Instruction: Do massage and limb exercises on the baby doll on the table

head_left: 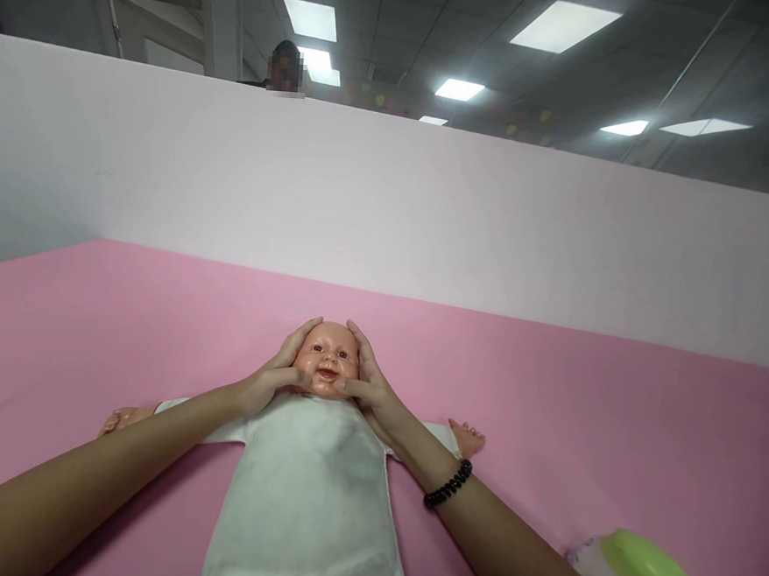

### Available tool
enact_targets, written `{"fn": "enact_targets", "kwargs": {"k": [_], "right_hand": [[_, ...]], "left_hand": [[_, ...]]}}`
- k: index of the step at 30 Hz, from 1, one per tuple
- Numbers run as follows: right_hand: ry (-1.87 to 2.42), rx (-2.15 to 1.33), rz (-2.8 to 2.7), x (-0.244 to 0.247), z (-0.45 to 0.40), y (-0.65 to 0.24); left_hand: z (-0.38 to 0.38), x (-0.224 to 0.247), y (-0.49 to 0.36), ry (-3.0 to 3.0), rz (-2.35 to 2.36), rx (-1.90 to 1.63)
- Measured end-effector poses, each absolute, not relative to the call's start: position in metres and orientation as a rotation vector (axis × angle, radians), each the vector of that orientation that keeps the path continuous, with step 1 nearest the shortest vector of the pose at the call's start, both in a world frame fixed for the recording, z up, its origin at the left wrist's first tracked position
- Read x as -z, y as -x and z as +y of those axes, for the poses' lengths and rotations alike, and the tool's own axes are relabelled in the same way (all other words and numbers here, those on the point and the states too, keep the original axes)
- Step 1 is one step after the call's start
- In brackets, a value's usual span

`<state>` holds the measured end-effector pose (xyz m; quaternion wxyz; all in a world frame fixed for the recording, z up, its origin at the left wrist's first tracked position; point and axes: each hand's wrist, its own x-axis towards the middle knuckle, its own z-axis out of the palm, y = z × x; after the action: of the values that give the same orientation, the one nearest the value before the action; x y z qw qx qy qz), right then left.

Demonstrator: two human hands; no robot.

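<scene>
A baby doll (331, 354) in a white shirt (311, 485) lies face up on a pink surface (190, 327), its arms spread to both sides. My left hand (279, 373) cups the left side of the doll's head, the thumb on its cheek near the mouth. On the other side of the head, my right hand (372, 384) does the same, its thumb beside the doll's chin. The fingers of both hands curve round the head, with their tips near its top. A black coiled band circles my right wrist.
A bottle with a green cap (651, 570) lies at the lower right, partly behind my right forearm. A white partition (390, 209) stands along the far edge of the pink surface. Beyond it a person's head (286, 69) shows.
</scene>
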<state>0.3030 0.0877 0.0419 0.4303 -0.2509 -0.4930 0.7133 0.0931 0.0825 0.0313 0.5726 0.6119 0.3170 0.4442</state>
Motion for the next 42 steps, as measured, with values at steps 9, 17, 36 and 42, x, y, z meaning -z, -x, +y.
{"fn": "enact_targets", "kwargs": {"k": [9, 17, 36, 42], "right_hand": [[0.843, -1.025, -1.558, -0.02, 0.083, -0.286], [0.989, -0.798, -1.621, -0.013, 0.088, -0.286], [1.34, 0.394, -2.173, -0.03, 0.034, -0.366], [1.751, 0.64, -1.651, -0.063, -0.007, -0.456]], "left_hand": [[0.071, -0.022, -0.103, -1.995, 1.153, -1.244], [0.067, -0.01, -0.098, -2.379, 1.268, -1.259], [0.015, -0.012, -0.071, -2.552, 1.962, -0.788], [-0.026, -0.015, -0.065, -2.444, 2.121, -0.908]]}}
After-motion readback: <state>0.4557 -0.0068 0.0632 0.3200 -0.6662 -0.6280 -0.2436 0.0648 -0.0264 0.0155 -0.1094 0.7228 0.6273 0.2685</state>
